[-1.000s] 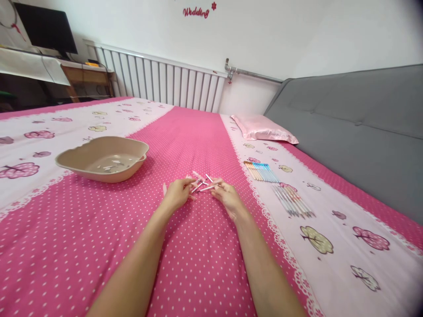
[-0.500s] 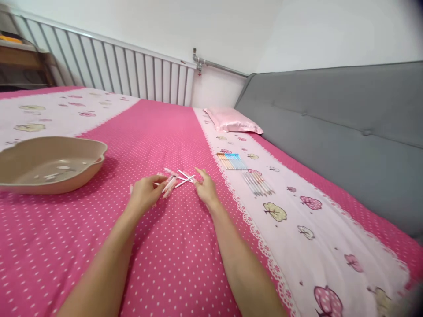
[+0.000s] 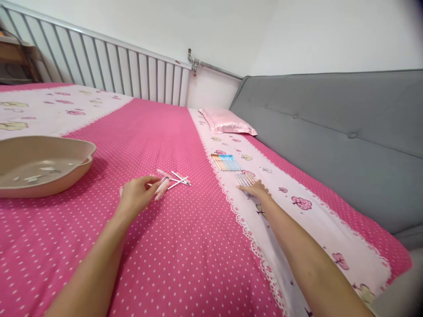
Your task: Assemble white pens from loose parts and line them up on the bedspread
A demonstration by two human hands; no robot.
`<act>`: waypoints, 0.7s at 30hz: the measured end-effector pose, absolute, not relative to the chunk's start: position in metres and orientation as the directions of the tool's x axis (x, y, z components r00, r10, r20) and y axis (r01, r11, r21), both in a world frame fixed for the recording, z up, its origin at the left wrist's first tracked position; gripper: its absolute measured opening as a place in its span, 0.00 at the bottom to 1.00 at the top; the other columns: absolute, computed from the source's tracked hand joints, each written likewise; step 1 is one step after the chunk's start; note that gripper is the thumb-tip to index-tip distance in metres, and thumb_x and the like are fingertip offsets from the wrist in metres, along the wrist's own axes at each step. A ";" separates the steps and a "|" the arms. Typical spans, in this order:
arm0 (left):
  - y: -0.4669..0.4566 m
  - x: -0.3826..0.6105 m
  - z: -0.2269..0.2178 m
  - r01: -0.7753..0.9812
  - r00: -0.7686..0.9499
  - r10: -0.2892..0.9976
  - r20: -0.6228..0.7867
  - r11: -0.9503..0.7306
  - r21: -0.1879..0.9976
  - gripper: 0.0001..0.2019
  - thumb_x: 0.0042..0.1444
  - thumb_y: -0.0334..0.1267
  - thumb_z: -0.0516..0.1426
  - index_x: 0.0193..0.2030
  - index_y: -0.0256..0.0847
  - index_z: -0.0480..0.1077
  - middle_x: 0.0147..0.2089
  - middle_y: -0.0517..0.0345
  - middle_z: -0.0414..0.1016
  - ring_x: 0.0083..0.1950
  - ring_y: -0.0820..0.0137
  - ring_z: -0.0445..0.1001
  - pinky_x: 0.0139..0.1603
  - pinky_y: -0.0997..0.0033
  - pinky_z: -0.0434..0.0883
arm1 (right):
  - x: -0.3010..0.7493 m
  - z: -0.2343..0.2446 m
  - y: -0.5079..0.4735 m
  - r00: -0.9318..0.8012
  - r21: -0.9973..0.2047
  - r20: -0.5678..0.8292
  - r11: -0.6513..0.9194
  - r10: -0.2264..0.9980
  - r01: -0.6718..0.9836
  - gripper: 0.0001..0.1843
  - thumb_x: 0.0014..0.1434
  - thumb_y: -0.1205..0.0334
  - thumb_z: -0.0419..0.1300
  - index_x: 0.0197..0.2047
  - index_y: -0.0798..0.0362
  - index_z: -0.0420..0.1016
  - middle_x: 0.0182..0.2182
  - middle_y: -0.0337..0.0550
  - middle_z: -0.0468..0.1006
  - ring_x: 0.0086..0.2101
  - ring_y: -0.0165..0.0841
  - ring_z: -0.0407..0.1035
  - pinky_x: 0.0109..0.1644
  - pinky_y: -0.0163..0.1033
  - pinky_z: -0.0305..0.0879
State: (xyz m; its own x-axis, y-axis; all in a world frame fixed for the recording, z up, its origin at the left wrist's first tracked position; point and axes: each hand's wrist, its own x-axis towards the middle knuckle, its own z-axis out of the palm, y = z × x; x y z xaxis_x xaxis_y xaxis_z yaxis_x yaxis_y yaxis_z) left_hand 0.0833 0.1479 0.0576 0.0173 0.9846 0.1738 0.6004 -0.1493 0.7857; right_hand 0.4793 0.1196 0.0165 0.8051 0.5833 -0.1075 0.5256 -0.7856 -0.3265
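My left hand is closed around a small bunch of pale pink and white pens, low over the bed. Just right of that bunch, several white pens lie crossed on the pink dotted sheet. My right hand rests on a row of pale grey and clear pens, thumb and fingers apart at its two sides and partly covering it. Beyond it a neat row of orange and blue pens lies side by side on the white printed strip.
A beige basin with small white pieces inside stands on the bed at left. A pink pillow lies by the grey padded headboard. Along the back wall run a white radiator and a pipe.
My right hand has moved right, from beside the crossed white pens to the pale pen row. My left hand still holds its bunch. The view has shifted slightly.
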 end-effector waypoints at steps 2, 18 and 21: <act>0.147 0.084 0.059 0.683 0.058 0.980 0.188 -0.176 0.709 0.19 0.46 0.51 0.54 0.39 0.43 0.76 0.20 0.59 0.74 0.22 0.66 0.70 0.25 0.72 0.59 | 0.482 0.015 0.121 0.793 -0.331 -0.119 -0.777 0.597 0.535 0.56 0.36 0.44 0.65 0.62 0.64 0.50 0.57 0.68 0.59 0.56 0.54 0.55 0.54 0.53 0.54; 0.138 0.077 0.070 0.715 0.110 0.969 0.220 -0.231 0.660 0.19 0.51 0.49 0.51 0.40 0.40 0.76 0.20 0.58 0.74 0.25 0.66 0.72 0.28 0.72 0.62 | 0.362 0.050 0.113 0.404 -0.545 -0.229 -0.461 0.886 0.700 0.11 0.50 0.59 0.56 0.35 0.56 0.71 0.25 0.42 0.74 0.24 0.30 0.68 0.25 0.32 0.60; 0.136 0.076 0.071 0.705 0.104 0.964 0.244 -0.244 0.666 0.18 0.50 0.48 0.51 0.39 0.40 0.76 0.23 0.56 0.76 0.26 0.66 0.72 0.29 0.72 0.62 | 0.330 0.042 0.116 0.384 -0.479 -0.225 -0.445 0.895 0.756 0.18 0.45 0.56 0.61 0.38 0.57 0.72 0.34 0.50 0.77 0.34 0.39 0.71 0.33 0.37 0.63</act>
